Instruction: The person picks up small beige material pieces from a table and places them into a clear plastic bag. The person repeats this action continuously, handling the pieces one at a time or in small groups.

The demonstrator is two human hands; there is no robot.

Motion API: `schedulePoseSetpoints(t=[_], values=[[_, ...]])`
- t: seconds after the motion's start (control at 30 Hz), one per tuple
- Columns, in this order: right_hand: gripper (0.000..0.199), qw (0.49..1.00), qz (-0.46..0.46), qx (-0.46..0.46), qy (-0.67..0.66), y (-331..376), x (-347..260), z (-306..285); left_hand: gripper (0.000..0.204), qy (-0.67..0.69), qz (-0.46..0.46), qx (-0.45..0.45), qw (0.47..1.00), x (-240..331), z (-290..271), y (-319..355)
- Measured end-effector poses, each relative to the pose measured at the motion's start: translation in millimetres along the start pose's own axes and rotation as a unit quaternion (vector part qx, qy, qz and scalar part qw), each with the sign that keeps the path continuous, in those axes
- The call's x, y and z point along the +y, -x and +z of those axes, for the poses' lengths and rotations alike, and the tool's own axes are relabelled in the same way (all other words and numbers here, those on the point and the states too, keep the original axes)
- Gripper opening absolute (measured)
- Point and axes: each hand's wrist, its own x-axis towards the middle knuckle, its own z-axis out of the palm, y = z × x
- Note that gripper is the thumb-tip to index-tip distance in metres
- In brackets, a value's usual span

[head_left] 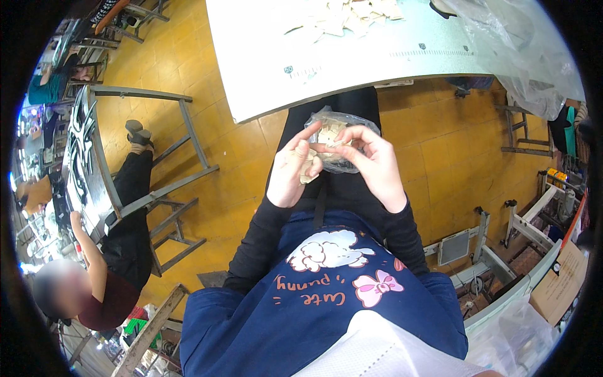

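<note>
Small cream pieces (307,171) are held in the left hand (287,173), fingers loosely curled, beside the right hand (378,162), whose thumb and forefinger nearly meet, whether on a piece I cannot tell. Beneath, a clear plastic bag (350,119) of similar pieces (328,132) rests at the lap (342,191), near the white table (264,75); slack left fingers could drop pieces past the bag's rim, and shifting thighs (294,119) might tip it

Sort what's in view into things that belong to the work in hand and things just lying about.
Seemingly in the work: left hand, holding small cream pieces; right hand; clear bag beneath the hands, with similar pieces inside; probably the loose pieces on the white table.

Apparently just about: plastic sheeting; cardboard box.
</note>
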Motion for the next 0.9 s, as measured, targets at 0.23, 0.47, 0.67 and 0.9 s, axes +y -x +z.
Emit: schedulePoseSetpoints(t=[0.23,0.47,0.67,0.9], values=[[0.018,0.970,-0.066,0.018,0.233,-4.3,-3.1,-2.4,0.065,0.027,-0.052,-0.050,0.997,4.3,-17.0,1.1],[0.020,0.973,-0.096,-0.057,0.204,-1.9,-7.9,16.4,0.070,-0.107,0.003,-0.073,0.992,-8.7,-7.5,1.2],[0.017,0.993,-0.028,-0.071,0.085,0.6,-7.5,10.7,0.079,0.003,-0.060,-0.082,0.995,-2.4,1.2,2.9],[0.013,0.988,0.022,0.042,-0.145,1.5,-3.4,-1.2,0.079,0.036,-0.091,-0.061,0.993,4.8,-3.1,-2.2]])
